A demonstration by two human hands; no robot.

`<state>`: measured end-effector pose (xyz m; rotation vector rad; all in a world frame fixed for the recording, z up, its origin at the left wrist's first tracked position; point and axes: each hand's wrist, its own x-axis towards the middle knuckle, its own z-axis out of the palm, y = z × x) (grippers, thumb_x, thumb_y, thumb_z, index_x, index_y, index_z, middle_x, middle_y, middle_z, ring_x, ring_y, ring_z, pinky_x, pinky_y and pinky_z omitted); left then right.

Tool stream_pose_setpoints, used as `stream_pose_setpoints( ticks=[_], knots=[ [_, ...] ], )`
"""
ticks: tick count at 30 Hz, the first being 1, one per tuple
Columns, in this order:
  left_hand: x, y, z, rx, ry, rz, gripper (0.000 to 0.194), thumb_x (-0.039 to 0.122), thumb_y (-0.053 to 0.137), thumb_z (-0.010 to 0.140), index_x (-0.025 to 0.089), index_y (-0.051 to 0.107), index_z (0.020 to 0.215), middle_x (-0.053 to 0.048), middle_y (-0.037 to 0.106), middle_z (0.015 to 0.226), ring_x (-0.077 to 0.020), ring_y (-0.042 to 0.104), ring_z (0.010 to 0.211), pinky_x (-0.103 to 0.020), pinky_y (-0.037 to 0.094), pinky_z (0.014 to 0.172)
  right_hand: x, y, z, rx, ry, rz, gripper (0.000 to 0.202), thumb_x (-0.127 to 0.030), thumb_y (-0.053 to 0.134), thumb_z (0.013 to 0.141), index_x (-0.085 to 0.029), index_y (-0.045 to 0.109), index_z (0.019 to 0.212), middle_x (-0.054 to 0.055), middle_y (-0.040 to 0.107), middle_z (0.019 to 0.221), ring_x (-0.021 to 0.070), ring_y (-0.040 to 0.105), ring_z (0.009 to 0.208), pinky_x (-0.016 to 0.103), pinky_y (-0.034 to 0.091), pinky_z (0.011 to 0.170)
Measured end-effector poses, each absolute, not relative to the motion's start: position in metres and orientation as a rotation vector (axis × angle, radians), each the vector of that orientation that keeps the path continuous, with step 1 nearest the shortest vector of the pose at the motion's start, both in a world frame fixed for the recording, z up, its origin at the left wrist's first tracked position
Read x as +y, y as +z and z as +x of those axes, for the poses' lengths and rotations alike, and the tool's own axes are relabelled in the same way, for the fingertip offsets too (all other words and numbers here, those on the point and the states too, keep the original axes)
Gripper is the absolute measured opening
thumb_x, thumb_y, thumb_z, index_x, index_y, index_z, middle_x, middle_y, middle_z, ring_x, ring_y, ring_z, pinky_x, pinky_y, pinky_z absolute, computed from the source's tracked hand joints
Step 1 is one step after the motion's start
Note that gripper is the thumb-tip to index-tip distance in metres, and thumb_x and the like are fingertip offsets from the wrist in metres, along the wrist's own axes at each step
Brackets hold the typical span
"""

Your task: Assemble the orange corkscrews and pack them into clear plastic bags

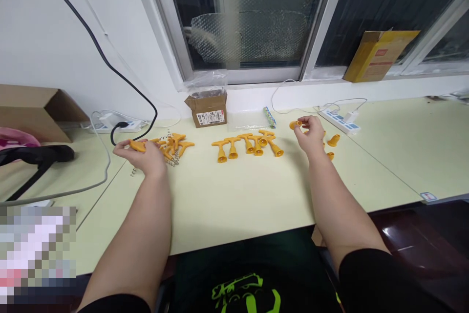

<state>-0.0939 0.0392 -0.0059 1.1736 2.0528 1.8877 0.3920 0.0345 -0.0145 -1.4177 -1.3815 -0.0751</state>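
At the left, my left hand (141, 155) holds a yellow corkscrew handle (137, 145), with its fingers around it. Beside that hand lies a pile of yellow corkscrews (177, 146) with bare metal spirals. My right hand (310, 133) grips a yellow cone-shaped cap (295, 125) between its fingertips. More yellow caps (333, 140) lie just right of this hand, some partly hidden by it. Between both hands, several yellow T-shaped corkscrews with caps fitted (233, 148) form a row on the table.
An opened small cardboard box (208, 110) stands by the wall, beside a clear plastic bag (247, 120). Power strips lie at the left (120, 125) and right (339, 121), with cables. A large cardboard box (32, 108) is at far left.
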Motion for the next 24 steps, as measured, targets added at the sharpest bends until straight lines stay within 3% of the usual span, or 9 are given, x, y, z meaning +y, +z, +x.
stream_pose_setpoints(
  ticks=[4,12,17,21,24],
  knots=[
    [0.051,-0.010,-0.108,1.970,2.031,0.695,0.040,0.007,0.037,0.096,0.023,0.023,0.130,-0.010,0.063,0.110,-0.0211,0.073,0.098,-0.042,0.061,0.078,0.034,-0.015,0.388,-1.397,-0.044,-1.438,0.021,-0.031,0.059,0.083,-0.022,0.061,0.102,0.008,0.065,0.111,0.0219,0.065,0.095,0.038,0.056,0.081],
    [0.053,-0.013,-0.112,2.059,1.987,0.840,0.050,0.011,0.040,0.099,0.027,0.020,0.141,-0.013,0.064,0.125,-0.0256,0.072,0.109,-0.049,0.061,0.087,0.033,-0.014,0.385,-1.434,-0.045,-1.392,0.019,-0.031,0.060,0.084,-0.023,0.062,0.101,0.007,0.066,0.109,0.0224,0.064,0.096,0.040,0.056,0.086],
    [0.048,-0.010,-0.102,1.869,2.151,1.117,0.040,0.012,0.048,0.093,0.020,0.040,0.132,-0.013,0.067,0.127,-0.0228,0.070,0.109,-0.045,0.060,0.093,0.032,-0.013,0.383,-1.443,-0.029,-1.405,0.019,-0.031,0.060,0.084,-0.023,0.062,0.102,0.008,0.065,0.110,0.0234,0.064,0.098,0.041,0.057,0.086],
    [0.046,-0.011,-0.099,1.883,2.038,1.198,0.031,0.011,0.049,0.088,0.019,0.050,0.118,-0.012,0.069,0.123,-0.0235,0.069,0.112,-0.044,0.059,0.093,0.031,-0.013,0.382,-1.448,-0.034,-1.409,0.019,-0.031,0.059,0.084,-0.023,0.062,0.102,0.008,0.065,0.110,0.0230,0.065,0.098,0.041,0.057,0.087],
    [0.046,-0.015,-0.103,1.992,1.880,1.281,0.033,0.013,0.050,0.087,0.017,0.052,0.119,-0.013,0.067,0.124,-0.0266,0.067,0.114,-0.046,0.058,0.092,0.031,-0.013,0.382,-1.453,-0.039,-1.395,0.019,-0.030,0.059,0.084,-0.023,0.062,0.101,0.008,0.066,0.109,0.0225,0.065,0.098,0.040,0.057,0.088]
  ],
)
